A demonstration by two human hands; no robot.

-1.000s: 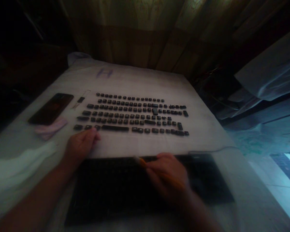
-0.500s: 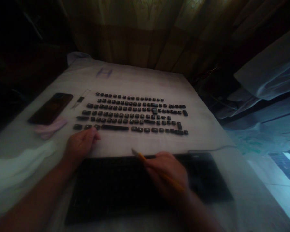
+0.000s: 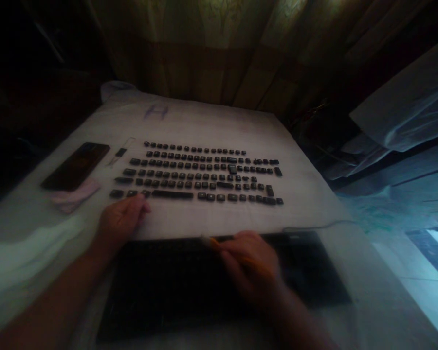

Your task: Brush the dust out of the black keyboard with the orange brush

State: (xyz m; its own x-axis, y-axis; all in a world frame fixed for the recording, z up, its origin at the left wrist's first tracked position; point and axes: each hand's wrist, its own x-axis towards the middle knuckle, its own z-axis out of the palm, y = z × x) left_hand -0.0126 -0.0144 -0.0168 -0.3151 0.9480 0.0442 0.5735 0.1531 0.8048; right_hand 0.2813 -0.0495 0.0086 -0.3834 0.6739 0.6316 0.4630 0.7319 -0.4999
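Note:
A dark keyboard base (image 3: pixel 175 287) lies in front of me, its keys off. In my right hand (image 3: pixel 251 262) is a slim paintbrush (image 3: pixel 215 243) with an orange handle, its pale bristle tip at the base's far edge. My left hand (image 3: pixel 122 218) is curled into a loose fist on the white cloth, at the base's far left corner; nothing shows in it. Just beyond its knuckles are the nearest keycaps (image 3: pixel 131 193). Loose black keycaps lie in several rows across the cloth, with the long space bar (image 3: pixel 172 194) in the nearest row.
On the left lie a phone (image 3: pixel 76 165), a pink cloth (image 3: pixel 75 195), a keycap puller with wire loops (image 3: pixel 121 152) and a crumpled white cloth (image 3: pixel 29 253). A cable (image 3: pixel 321 227) runs from the base's far edge to the right. A curtain (image 3: pixel 204 63) hangs behind the table.
The brush tip has come down and slightly nearer, from over the cloth to the base's far edge. My left hand stays in place.

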